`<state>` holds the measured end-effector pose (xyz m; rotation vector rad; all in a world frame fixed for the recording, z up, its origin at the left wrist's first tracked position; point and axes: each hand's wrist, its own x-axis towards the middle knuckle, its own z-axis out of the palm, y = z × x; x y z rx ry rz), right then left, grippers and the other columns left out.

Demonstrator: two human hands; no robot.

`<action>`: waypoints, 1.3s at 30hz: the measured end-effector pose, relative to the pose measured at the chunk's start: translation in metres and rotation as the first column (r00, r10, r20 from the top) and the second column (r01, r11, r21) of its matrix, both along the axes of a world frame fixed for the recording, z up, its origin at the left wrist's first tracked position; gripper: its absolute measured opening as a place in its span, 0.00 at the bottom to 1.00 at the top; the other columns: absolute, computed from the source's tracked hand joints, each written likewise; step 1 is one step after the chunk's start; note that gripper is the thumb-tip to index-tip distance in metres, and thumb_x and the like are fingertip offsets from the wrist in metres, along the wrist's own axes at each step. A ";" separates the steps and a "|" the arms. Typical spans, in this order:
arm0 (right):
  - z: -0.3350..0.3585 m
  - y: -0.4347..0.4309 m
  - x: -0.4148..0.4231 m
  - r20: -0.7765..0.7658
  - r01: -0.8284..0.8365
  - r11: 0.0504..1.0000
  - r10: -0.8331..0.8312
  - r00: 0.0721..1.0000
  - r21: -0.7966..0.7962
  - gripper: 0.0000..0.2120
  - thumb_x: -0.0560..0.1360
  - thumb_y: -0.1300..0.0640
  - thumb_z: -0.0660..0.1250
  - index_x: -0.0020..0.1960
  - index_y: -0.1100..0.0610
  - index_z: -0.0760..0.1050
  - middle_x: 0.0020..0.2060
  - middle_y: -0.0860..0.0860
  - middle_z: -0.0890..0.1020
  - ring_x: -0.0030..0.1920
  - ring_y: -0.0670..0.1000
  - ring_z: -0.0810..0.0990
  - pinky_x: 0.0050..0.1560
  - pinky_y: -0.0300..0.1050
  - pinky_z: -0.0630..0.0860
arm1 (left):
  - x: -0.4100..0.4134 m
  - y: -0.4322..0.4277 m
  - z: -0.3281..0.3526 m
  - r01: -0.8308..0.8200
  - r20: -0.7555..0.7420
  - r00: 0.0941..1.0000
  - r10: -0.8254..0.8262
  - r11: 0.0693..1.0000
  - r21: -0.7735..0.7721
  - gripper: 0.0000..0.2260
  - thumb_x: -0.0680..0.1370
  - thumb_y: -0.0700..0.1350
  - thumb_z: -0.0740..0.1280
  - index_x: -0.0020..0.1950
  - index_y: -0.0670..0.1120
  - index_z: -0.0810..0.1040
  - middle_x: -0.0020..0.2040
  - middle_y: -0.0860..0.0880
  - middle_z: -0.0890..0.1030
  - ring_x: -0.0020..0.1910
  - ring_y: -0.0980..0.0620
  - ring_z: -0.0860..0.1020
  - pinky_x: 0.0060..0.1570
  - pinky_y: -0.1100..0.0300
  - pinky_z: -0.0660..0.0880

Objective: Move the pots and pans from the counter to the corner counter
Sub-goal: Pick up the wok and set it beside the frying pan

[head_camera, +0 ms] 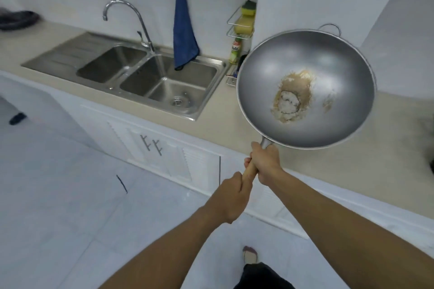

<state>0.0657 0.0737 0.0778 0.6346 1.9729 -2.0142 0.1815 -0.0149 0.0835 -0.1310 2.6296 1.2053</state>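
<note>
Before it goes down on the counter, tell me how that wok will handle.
The wok is probably front-heavy: both the left hand and right hand grip its handle. Its rounded bowl looks apt to rock or tip when set down. The brown residue could shift if tilted.

Two hands, one shared grip

Both bare forearms reach up from the bottom edge and converge. The right hand [265,162] is closed farther forward, knuckles up; the left hand [231,197] is clenched just behind it, thumb side up (the two nearly touch, though blur makes contact hard to judge). Both wrists are fairly straight, the right arm entering from the lower right.
</note>
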 end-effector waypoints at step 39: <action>0.000 -0.633 -0.067 0.025 -0.838 0.539 0.840 0.542 0.087 0.08 0.75 0.57 0.63 0.43 0.62 0.71 0.17 0.47 0.76 0.23 0.53 0.80 0.34 0.49 0.81 | -0.037 -0.501 0.023 -0.786 0.049 0.616 0.786 0.618 -0.030 0.24 0.81 0.65 0.44 0.42 0.50 0.67 0.34 0.49 0.76 0.29 0.52 0.76 0.27 0.60 0.69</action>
